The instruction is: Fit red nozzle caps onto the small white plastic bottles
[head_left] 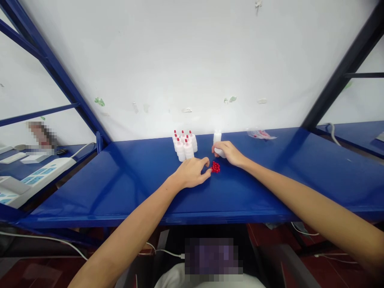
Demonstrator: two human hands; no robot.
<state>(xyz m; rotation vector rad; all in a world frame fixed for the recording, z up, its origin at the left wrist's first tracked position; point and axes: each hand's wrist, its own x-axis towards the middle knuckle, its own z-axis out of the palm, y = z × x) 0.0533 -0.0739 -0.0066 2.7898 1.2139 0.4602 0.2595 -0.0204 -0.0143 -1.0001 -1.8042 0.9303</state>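
Small red caps (215,167) lie in a loose pile on the blue table. My left hand (193,173) reaches in from the left side of the pile, thumb and forefinger apart, with the fingertips right beside the caps. Just behind and right of the pile, my right hand (228,152) is closed around a white plastic bottle (220,152), which the fingers partly hide. Beyond that hand another white bottle (217,137) stands upright. To the left, several white bottles with red tips (180,152) stand grouped together behind my left hand.
A clear plastic bag (260,134) with red pieces inside lies near the wall on the right. Blue frame posts (64,74) rise at the table's left end. A white power strip (45,176) is on the far left. The table's front edge (210,219) runs below my forearms.
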